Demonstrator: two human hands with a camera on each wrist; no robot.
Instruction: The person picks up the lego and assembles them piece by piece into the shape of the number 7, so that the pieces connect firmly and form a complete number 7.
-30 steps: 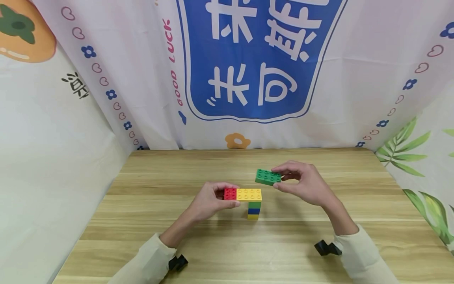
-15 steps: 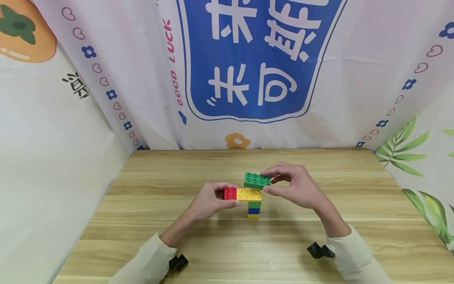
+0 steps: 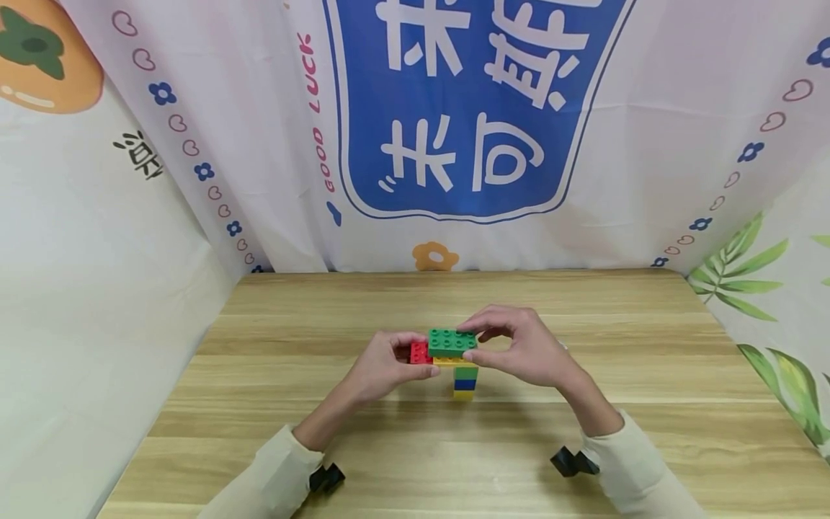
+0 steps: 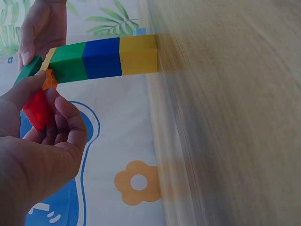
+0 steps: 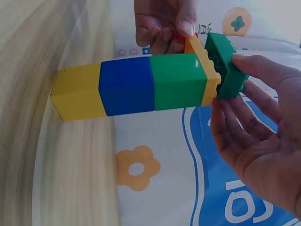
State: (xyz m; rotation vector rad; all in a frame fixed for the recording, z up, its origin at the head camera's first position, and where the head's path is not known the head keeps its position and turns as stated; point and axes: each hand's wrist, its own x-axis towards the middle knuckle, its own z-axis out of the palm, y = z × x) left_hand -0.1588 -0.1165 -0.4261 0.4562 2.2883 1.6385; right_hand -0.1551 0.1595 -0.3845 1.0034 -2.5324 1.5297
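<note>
A toy block tower stands upright on the table, made of a yellow block, a blue block and a green block. A thin yellow plate lies across its top and juts out to the left. My left hand pinches the red brick at that overhanging end. Between thumb and fingers, my right hand holds a studded green brick over the yellow plate. In the right wrist view this brick looks slightly tilted, close to the plate's studs; whether they touch I cannot tell.
The wooden table spreads around the tower. Behind it hangs a printed white and blue cloth, meeting the table's back edge. A black wrist mount sits at the left sleeve, another mount at the right.
My right hand has carried the green brick left and down, from beside the yellow plate to right over it. My left hand has stayed on the red brick.
</note>
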